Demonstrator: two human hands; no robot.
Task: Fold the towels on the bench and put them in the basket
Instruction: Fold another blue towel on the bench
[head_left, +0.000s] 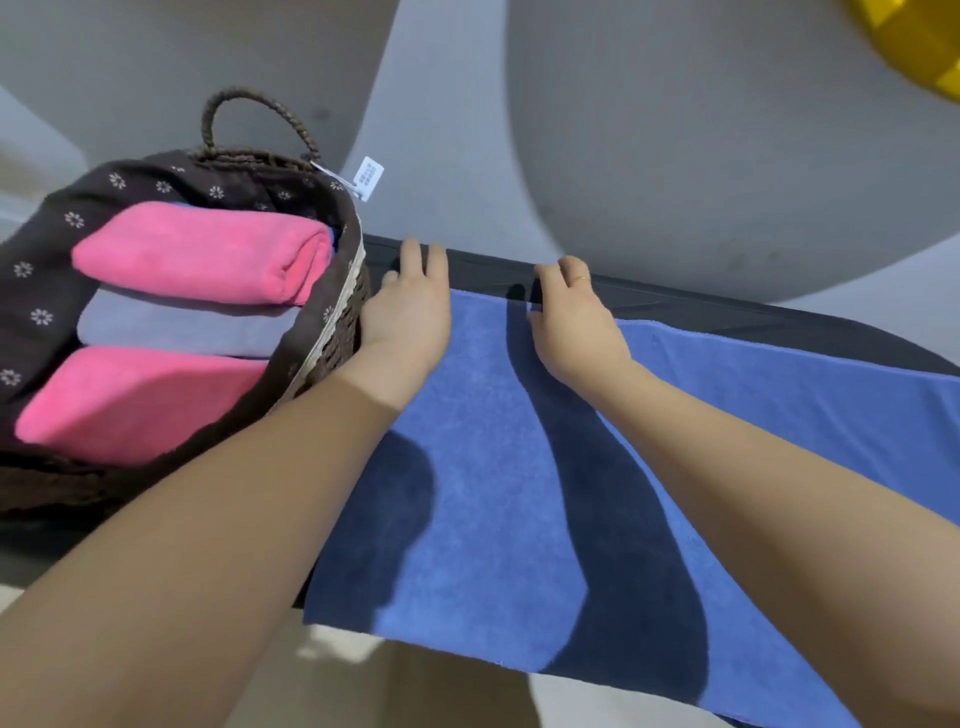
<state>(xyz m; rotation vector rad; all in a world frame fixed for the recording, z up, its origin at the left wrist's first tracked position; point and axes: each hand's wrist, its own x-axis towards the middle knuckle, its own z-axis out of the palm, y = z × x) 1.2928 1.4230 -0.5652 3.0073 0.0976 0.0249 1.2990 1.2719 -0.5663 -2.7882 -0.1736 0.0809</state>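
A blue towel (498, 467) lies spread flat over the dark bench (685, 304), its near edge hanging off the front. My left hand (410, 317) rests on the towel's far left corner with its fingers straight, reaching onto the bench. My right hand (571, 317), wearing a ring, has its fingers curled at the towel's far edge and pinches it. Left of the hands stands a woven brown basket (343, 322) with a flowered liner. It holds two folded pink towels (202, 249) and a grey towel (176, 327) between them.
The basket's braided handle (260, 119) stands up at the back, and a white tag (368, 177) hangs from its rim. Grey floor lies beyond the bench. A yellow object (914, 41) shows at the top right corner.
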